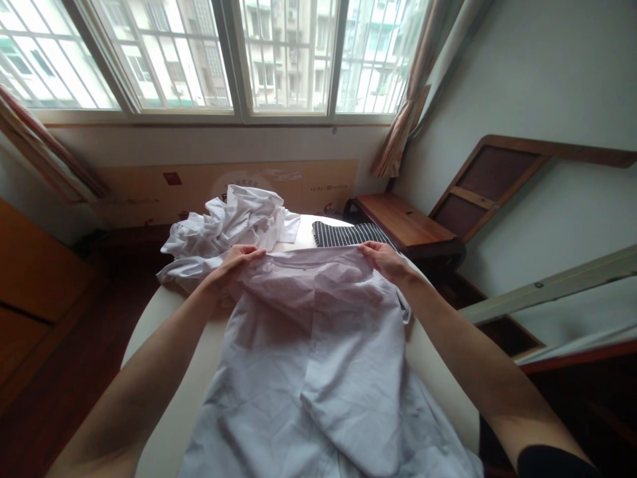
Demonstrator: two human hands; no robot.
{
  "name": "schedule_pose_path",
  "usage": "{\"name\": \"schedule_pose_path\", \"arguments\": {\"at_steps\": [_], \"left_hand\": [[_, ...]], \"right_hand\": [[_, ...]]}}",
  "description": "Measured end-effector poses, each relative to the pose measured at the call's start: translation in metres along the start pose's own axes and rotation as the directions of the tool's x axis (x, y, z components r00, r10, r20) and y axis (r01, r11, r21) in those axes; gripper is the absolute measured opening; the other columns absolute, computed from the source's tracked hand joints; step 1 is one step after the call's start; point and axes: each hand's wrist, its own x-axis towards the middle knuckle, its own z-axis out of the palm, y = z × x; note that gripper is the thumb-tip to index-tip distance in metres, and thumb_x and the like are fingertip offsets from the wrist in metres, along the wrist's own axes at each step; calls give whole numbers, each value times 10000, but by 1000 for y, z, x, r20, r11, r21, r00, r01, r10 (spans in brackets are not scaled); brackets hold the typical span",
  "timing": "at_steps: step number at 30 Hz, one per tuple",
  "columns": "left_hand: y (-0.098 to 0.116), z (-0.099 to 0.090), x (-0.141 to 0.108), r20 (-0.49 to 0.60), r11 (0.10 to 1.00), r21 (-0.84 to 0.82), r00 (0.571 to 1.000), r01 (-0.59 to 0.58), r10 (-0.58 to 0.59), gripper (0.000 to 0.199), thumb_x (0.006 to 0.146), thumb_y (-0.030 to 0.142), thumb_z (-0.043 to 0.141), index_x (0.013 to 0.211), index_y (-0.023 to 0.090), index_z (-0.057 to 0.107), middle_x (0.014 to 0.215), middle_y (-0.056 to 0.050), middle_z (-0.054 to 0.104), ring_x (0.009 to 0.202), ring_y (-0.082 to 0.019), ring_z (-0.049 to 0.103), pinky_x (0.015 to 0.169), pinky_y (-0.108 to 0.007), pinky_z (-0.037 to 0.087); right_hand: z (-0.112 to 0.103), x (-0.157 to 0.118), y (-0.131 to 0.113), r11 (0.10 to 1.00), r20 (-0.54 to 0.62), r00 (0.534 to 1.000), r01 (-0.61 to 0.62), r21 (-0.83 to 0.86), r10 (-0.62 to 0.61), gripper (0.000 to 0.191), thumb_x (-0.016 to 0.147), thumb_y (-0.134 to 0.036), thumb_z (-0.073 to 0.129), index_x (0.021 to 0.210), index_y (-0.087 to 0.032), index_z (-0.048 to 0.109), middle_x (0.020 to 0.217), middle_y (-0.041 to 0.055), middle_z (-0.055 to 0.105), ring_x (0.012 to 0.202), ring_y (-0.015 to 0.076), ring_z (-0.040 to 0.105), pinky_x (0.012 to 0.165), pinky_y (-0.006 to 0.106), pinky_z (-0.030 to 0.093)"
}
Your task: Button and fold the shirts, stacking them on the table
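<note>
Left hand [241,259] pinches one end of the far edge of the white shirt [308,358]; right hand [384,259] pinches the other end, edge stretched between them, hands well apart. Shirt spreads over the pale table [188,388] toward the wearer, creased. Crumpled white cloth pile [233,222] sits just beyond left hand; black-and-white striped cloth [348,234] lies just beyond right hand. Barred window [288,60] behind; wooden bench [405,218] far right.
</note>
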Motion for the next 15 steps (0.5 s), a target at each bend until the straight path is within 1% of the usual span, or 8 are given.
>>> {"name": "schedule_pose_path", "arguments": {"at_steps": [2, 3, 6, 8, 10, 12, 13, 15], "left_hand": [[3, -4, 1, 101, 999, -34, 995, -15, 19, 329, 695, 467, 656, 715, 149, 571, 624, 11, 514, 507, -95, 445, 450, -198, 363], [5, -6, 1, 134, 999, -45, 991, -22, 28, 332, 692, 465, 670, 705, 154, 556, 624, 21, 504, 503, -85, 433, 452, -189, 360], [10, -12, -1, 185, 997, -74, 983, 6, 8, 323, 676, 434, 707, 705, 168, 526, 613, 42, 481, 474, -64, 402, 427, -167, 336], [10, -14, -2, 207, 989, -139, 978, 49, -19, 317, 683, 424, 711, 754, 179, 524, 621, 47, 478, 455, -59, 391, 410, -163, 330], [5, -12, 2, 194, 969, -234, 981, 74, -28, 338, 698, 449, 699, 822, 188, 523, 650, 45, 489, 455, -61, 403, 413, -168, 350], [-3, -8, 11, 157, 957, -276, 986, 93, -51, 377, 707, 492, 680, 871, 189, 526, 681, 37, 510, 470, -68, 429, 428, -178, 370], [-7, -6, 16, 133, 959, -259, 988, 111, -78, 395, 704, 511, 674, 879, 186, 532, 682, 34, 519, 472, -72, 437, 428, -181, 368], [-14, -2, 27, 75, 979, -147, 988, 142, -132, 409, 677, 515, 685, 853, 170, 555, 649, 33, 523, 469, -73, 432, 421, -178, 338]], "right_hand": [[-2, -2, -4, 1000, 57, 998, -18, 18, 17, 307, 625, -396, 760, 740, -166, 592, 630, -38, 581, 522, 74, 503, 494, 188, 401], [-4, -4, -6, 1000, 83, 996, -23, 19, 22, 313, 625, -393, 766, 743, -160, 592, 635, -34, 584, 529, 76, 510, 497, 187, 403], [-6, -9, -16, 998, 178, 983, -44, 39, 37, 320, 634, -383, 778, 750, -151, 591, 652, -20, 592, 546, 85, 531, 508, 191, 421], [-5, -11, -20, 994, 218, 975, -70, 80, 52, 304, 661, -376, 769, 773, -161, 587, 673, -15, 601, 551, 90, 543, 518, 200, 442], [-2, -8, -21, 985, 196, 979, -91, 143, 62, 268, 696, -354, 751, 809, -179, 582, 694, -20, 608, 551, 88, 546, 525, 201, 457], [2, -1, -18, 976, 128, 985, -136, 167, 116, 229, 708, -293, 746, 824, -188, 578, 698, -23, 610, 557, 86, 551, 534, 198, 470], [3, 3, -15, 974, 93, 983, -174, 148, 161, 218, 699, -251, 750, 815, -187, 577, 692, -22, 610, 560, 88, 555, 537, 198, 474], [3, 13, -10, 966, 34, 966, -256, 41, 255, 218, 664, -179, 763, 782, -181, 579, 665, -15, 611, 547, 95, 554, 521, 204, 473]]}}
